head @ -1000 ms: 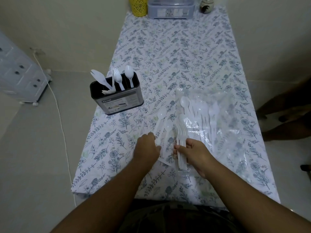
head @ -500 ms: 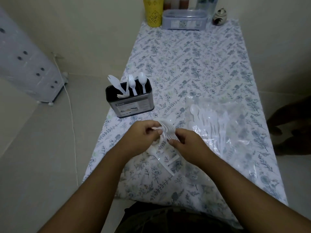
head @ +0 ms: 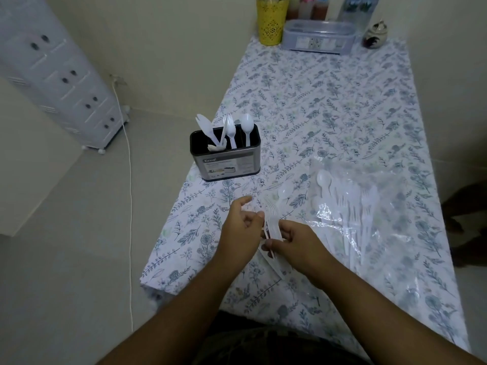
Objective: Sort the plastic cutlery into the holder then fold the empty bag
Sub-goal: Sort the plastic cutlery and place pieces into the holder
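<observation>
A black and steel cutlery holder (head: 225, 160) stands near the table's left edge, with a white fork (head: 230, 127), a spoon (head: 247, 125) and other white pieces upright in it. A clear plastic bag (head: 353, 206) with several white spoons and forks lies flat to the right. My left hand (head: 238, 231) and my right hand (head: 297, 242) together hold a bundle of white forks (head: 271, 219) in a thin printed wrapper just above the cloth. The left pinches its side and the right pinches its lower end. One loose spoon (head: 284, 193) lies beyond the bundle.
The table has a floral cloth (head: 329, 101). At its far end stand a yellow cup (head: 271, 22), a lidded grey box (head: 319, 36), bottles and a small jar (head: 375, 35). A white drawer unit (head: 60, 75) and a cable (head: 130, 206) are on the floor to the left.
Both hands lifted the fork bundle off the cloth and came together around it. The view has tilted up, showing more of the far end.
</observation>
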`<state>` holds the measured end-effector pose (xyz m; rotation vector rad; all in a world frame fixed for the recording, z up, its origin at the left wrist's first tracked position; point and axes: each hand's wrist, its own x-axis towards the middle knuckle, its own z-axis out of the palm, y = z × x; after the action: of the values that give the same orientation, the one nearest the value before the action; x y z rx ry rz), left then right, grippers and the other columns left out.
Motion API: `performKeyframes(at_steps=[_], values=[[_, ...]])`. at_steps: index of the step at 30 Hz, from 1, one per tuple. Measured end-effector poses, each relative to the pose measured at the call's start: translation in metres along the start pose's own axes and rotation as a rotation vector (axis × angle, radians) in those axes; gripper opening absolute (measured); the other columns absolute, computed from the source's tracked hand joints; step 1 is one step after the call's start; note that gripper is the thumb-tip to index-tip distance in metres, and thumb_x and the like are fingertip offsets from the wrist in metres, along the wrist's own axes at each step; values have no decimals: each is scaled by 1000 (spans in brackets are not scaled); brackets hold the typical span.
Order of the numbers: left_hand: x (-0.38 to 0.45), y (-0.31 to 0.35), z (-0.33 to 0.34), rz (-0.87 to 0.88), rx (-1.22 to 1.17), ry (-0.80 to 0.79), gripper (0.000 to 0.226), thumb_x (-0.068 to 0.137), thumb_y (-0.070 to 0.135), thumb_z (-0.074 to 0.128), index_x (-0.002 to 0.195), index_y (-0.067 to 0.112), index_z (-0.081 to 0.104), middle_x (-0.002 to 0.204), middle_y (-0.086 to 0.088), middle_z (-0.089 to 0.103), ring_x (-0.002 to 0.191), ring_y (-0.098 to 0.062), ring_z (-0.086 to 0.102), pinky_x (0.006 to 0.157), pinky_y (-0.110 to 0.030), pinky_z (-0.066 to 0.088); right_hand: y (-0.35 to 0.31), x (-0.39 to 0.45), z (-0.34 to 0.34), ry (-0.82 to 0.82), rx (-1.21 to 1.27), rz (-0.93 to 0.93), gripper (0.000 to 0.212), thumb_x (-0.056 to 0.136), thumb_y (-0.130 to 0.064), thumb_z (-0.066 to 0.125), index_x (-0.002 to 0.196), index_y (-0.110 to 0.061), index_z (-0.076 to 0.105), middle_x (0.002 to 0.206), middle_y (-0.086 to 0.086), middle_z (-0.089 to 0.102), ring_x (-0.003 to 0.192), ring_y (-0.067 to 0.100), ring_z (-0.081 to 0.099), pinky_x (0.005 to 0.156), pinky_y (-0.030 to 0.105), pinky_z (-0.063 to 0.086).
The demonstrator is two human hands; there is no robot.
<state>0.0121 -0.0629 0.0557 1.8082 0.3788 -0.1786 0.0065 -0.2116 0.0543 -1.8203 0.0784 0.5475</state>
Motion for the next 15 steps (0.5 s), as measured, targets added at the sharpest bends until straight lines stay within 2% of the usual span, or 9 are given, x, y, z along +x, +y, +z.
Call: performKeyframes(at_steps=[2, 3, 5, 6, 8, 9, 11, 12, 15], values=[[-8, -2, 3, -19, -6, 24, 31, 97, 23, 63, 127, 24, 56, 101, 2, 73, 92, -11, 71, 74, -20, 58, -2, 0, 2, 31, 10, 10, 39, 87, 4, 71, 65, -25, 58, 55, -21, 66, 53, -7, 61, 55, 9, 44], [-12, -3, 4, -29, -8, 19, 31, 95, 22, 65, 126, 22, 60, 108, 2, 73, 96, -9, 70, 80, -23, 59, -2, 0, 3, 44, 13, 12, 46, 87, 3, 71, 59, -25, 49, 45, -21, 55, 44, -5, 51, 49, 7, 37], [-17, -5, 7, -45, 1, -1, 38, 92, 20, 69, 130, 19, 62, 120, 4, 69, 102, -5, 67, 91, -32, 58, -2, 0, 5, 62, -30, -17, 49, 85, -3, 74, 59, -22, 37, 46, -14, 38, 44, 2, 32, 47, 14, 29], [-18, -4, 8, -43, 10, -6, 43, 91, 20, 70, 133, 17, 61, 123, 4, 67, 103, -3, 66, 94, -33, 57, 1, 0, 5, 54, -46, -31, 46, 85, -6, 74, 62, -21, 37, 50, -12, 35, 47, 3, 29, 49, 17, 27], [-16, -2, 8, -37, 0, -3, 47, 90, 21, 72, 136, 16, 59, 123, 5, 67, 105, -4, 66, 95, -35, 57, 5, 0, 4, 25, -87, -49, 31, 88, -4, 71, 68, -19, 53, 48, -16, 47, 46, 0, 41, 51, 12, 32], [-15, -1, 7, -30, -9, -1, 48, 89, 22, 72, 135, 17, 59, 123, 5, 68, 104, -3, 66, 94, -35, 58, 6, 0, 4, 6, -116, -55, 20, 89, -4, 70, 77, -19, 65, 51, -24, 55, 50, -6, 49, 53, 9, 36], [-13, 0, 6, -9, -1, -3, 50, 87, 23, 75, 134, 18, 59, 120, 7, 69, 101, 0, 66, 89, -27, 58, 4, -2, 7, -9, -166, -83, 16, 91, -5, 69, 93, -20, 73, 60, -31, 61, 59, -10, 54, 60, 8, 40], [-13, -1, 6, 5, 7, -3, 51, 85, 23, 78, 133, 19, 60, 116, 8, 69, 99, 2, 66, 85, -20, 58, 3, -2, 8, -1, -181, -92, 16, 91, -7, 68, 92, -22, 73, 65, -26, 64, 62, -6, 55, 62, 11, 42], [-15, -4, 7, 27, 17, 21, 43, 82, 20, 81, 121, 24, 63, 102, 17, 67, 92, 7, 65, 71, -9, 54, 5, 1, 8, -15, -202, -24, 18, 96, -12, 59, 93, -21, 74, 87, -7, 75, 82, 10, 67, 83, 40, 57]])
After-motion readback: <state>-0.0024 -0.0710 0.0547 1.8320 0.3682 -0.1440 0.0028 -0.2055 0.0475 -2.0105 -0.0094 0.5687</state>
